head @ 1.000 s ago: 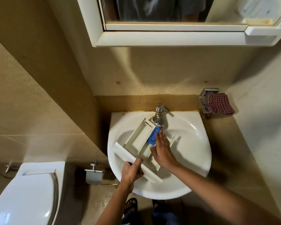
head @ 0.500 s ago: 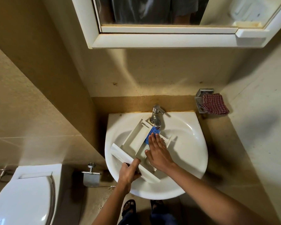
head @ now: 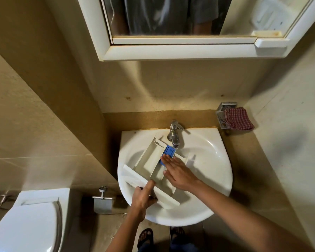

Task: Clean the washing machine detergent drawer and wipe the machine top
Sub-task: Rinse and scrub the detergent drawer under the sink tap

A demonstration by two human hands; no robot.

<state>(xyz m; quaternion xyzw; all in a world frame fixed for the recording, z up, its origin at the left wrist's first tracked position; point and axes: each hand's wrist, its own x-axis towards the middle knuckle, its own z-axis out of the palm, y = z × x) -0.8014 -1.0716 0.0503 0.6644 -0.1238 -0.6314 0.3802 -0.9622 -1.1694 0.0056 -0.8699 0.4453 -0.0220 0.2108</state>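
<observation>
Sandalled feet (head: 145,237) show at the bottom edge, below the white sink (head: 224,170). Both forearms reach up over its near rim. The left hand (head: 143,196) grips the front panel (head: 168,196) of the detergent drawer (head: 149,160), with the thumb laid along the panel's top and the fingers curled beneath it, at the basin's near-left side. The right hand (head: 178,171) lies flat on the drawer, fingers straight and close together, fingertips (head: 165,158) touching the blue insert (head: 169,151) at the drawer's far end. The two hands are apart, the left by the rim and the right farther into the bowl. The drawer lies slantwise in the basin, its front panel towards the person and its far end just under the spout of the chrome tap (head: 175,135); whether water runs I cannot tell. Left of the sink and lower down are a white toilet (head: 25,224) with its lid shut and a metal paper holder (head: 103,204). Beyond the sink's far-right corner a red checked cloth (head: 237,119) sits on a metal wall bracket (head: 225,107). Above everything, a white-framed mirror cabinet (head: 171,51) reflects the person's torso.
</observation>
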